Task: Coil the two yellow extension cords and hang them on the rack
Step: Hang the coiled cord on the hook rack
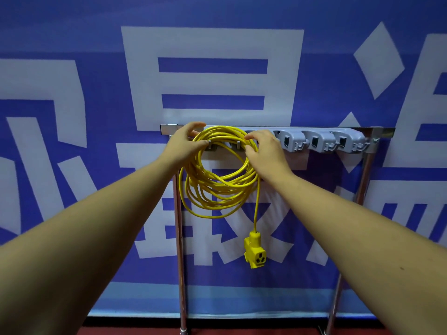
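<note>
The rack [362,180] stands on a red floor [242,331] on two chrome posts [179,238]. A rail [383,132] across the top carries a grey strip [319,139] of clips and hooks [209,144]. A coiled yellow cord [217,187] hangs over two left hooks, its socket [254,250] dangling below.

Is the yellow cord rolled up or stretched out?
Rolled up. The yellow cord makes many round loops bunched at the rack, gripped by the left hand and right hand; only its socket end dangles.
</note>
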`<state>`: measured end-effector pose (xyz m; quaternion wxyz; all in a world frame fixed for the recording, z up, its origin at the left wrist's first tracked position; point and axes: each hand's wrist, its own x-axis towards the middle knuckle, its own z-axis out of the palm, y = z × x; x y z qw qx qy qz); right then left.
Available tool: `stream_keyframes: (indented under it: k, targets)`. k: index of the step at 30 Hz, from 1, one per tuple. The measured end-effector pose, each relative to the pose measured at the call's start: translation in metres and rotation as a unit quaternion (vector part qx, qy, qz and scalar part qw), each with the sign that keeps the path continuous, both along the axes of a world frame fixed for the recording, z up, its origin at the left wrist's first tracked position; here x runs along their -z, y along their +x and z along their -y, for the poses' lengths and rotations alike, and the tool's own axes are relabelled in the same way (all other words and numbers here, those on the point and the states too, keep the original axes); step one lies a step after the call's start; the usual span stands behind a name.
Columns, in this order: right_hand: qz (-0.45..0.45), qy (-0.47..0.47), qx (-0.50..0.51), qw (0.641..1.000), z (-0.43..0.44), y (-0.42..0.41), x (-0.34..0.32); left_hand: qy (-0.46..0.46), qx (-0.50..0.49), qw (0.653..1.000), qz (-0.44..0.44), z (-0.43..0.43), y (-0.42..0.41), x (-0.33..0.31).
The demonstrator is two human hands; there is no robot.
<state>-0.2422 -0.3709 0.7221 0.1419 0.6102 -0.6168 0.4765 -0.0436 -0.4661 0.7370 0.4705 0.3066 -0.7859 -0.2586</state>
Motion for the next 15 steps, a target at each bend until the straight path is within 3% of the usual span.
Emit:
stream_keyframes:
  k: [7,15]
  targets:
    - [0.021,0.017,0.011,1.0,-0.017,-0.004,0.001,-0.01,-0.062,0.998,0.021,-0.011,0.012,0.004]
    - [0.018,0.142,0.074,0.987,-0.098,0.007,0.014,-0.004,-0.101,0.99,0.098,-0.088,0.043,0.024]
